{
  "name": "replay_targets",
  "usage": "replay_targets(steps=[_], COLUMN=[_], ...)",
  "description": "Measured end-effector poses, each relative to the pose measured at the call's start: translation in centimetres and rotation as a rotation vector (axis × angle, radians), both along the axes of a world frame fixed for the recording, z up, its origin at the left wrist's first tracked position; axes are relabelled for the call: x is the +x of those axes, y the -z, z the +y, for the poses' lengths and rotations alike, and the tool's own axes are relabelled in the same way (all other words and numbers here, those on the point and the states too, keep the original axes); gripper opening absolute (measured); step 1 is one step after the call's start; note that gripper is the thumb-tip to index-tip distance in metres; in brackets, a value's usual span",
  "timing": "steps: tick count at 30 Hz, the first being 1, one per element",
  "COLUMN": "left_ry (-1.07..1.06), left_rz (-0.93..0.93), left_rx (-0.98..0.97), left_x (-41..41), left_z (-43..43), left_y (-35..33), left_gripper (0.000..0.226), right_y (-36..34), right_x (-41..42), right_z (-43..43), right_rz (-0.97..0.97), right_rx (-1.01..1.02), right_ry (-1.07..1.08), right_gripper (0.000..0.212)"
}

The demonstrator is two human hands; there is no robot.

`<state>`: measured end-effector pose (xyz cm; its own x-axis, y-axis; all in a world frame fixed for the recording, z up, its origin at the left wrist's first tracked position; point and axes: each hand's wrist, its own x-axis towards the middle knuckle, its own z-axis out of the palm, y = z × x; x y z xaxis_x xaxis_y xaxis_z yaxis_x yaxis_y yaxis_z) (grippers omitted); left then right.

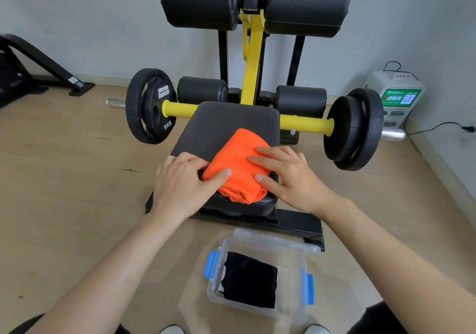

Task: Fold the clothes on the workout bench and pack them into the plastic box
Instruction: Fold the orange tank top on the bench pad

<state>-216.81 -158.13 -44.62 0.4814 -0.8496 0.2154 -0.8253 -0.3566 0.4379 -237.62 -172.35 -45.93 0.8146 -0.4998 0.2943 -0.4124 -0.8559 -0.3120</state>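
Two hands: left hand (177, 181) pinches orange garment (238, 153), fingertips hidden; right hand (288, 176) presses it flat-fingered.

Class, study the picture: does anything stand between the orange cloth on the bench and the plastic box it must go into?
Nothing visible does. The left hand and right hand touch the orange cloth; the plastic box stands open on the floor before the bench, holding a folded black cloth.
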Motion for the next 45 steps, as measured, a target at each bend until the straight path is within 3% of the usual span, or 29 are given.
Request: replay_targets(steps=[7,12,14,17,20,24,29,33,37,40,42,45], left_ry=[0.097,0.245,0.355,0.453,0.461,0.374,0.316,0.305,0.349,0.385,0.391,0.419], left_rz=[0.283,0.301,0.39,0.473,0.481,0.583,0.766,0.662,0.192,-0.057,-0.204,-0.23], left_rx=[-0.099,-0.276,-0.299,-0.306,-0.319,-0.334,-0.323,-0.276,-0.152,-0.073,-0.067,-0.124], left_x=[0.3,1.5,1.4,1.1,1.0,1.2,0.4,0.1,0.7,0.3,-0.5,-1.8], left_z=[-0.9,-1.3,-1.0,-0.6,-0.5,-0.5,0.1,1.7,3.1,3.5,3.8,5.0], left_y=[-0.4,-1.4,-1.5,-1.5,-1.2,-0.6,-0.4,0.3,1.5,2.2,2.9,4.2], left_gripper=[0.031,0.031,0.034,0.036,0.036,0.038,0.036,0.044,0.062,0.074,0.074,0.062], right_y=[-1.0,-2.7,-3.2,-3.1,-2.5,-3.1,-3.9,-4.6,-4.7,-3.6,-2.3,0.9], right_x=[0.2,0.1,0.3,0.4,0.3,-0.1,-1.7,-4.1,-6.4,-8.3,-9.7,-11.2], right_z=[0.9,1.2,0.8,0.3,0.0,0.7,2.5,5.0,7.1,8.3,9.1,10.4], right_rz=[0.017,-0.315,-0.328,-0.144,-0.106,-0.265,-0.422,-0.463,-0.389,-0.319,-0.293,-0.211], right_rx=[-0.083,-0.081,-0.108,-0.083,0.049,0.4,0.675,0.725,0.625,0.636,0.659,0.699], right_ry=[0.019,-0.01,0.032,0.002,-0.057,-0.068,-0.068,-0.101,-0.083,-0.037,-0.004,0.022], right_gripper=[0.052,0.029,0.052,0.085,0.072,0.047,0.048,0.059,0.045,0.034,0.033,0.034])
